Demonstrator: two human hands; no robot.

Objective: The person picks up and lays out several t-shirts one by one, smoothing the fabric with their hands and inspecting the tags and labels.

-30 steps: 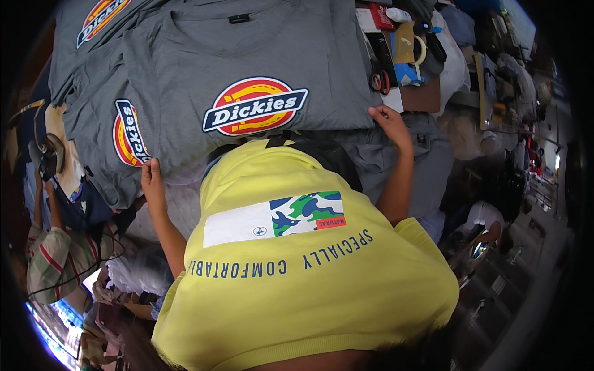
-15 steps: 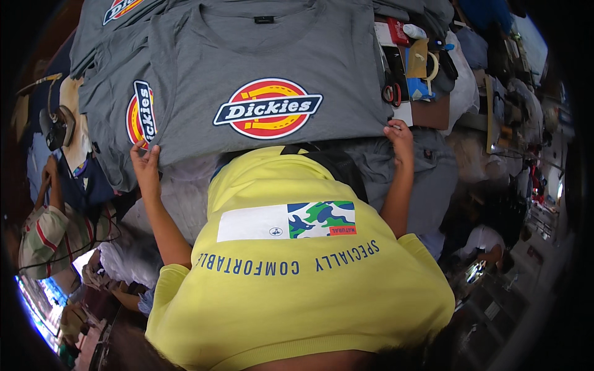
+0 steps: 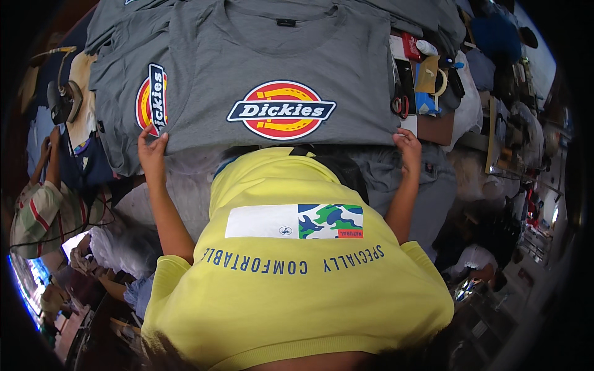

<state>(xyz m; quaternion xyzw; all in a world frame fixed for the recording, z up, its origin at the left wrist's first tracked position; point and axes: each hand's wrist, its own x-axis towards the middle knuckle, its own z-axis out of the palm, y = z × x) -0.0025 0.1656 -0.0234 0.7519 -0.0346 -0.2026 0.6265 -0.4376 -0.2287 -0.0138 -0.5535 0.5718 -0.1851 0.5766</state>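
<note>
A grey T-shirt with a big red, yellow and blue oval print lies spread out before me, its neckline at the far side. My left hand pinches the near edge at the left, thumb and fingers closed on the cloth. At the right end of that same edge, my right hand has its fingertips closed on the corner. Beneath the shirt's left side, another grey T-shirt shows a matching print turned sideways, partly covered.
Right of the shirt are red-handled scissors, a tape roll, a white bottle and brown card. More grey cloth hangs by my right arm. At left, a co-worker's striped sleeve is near a black clamp-like device.
The whole view has turned slightly, and most things sit a little further right. Both hands keep their hold on the T-shirt's near edge, which looks more level.
</note>
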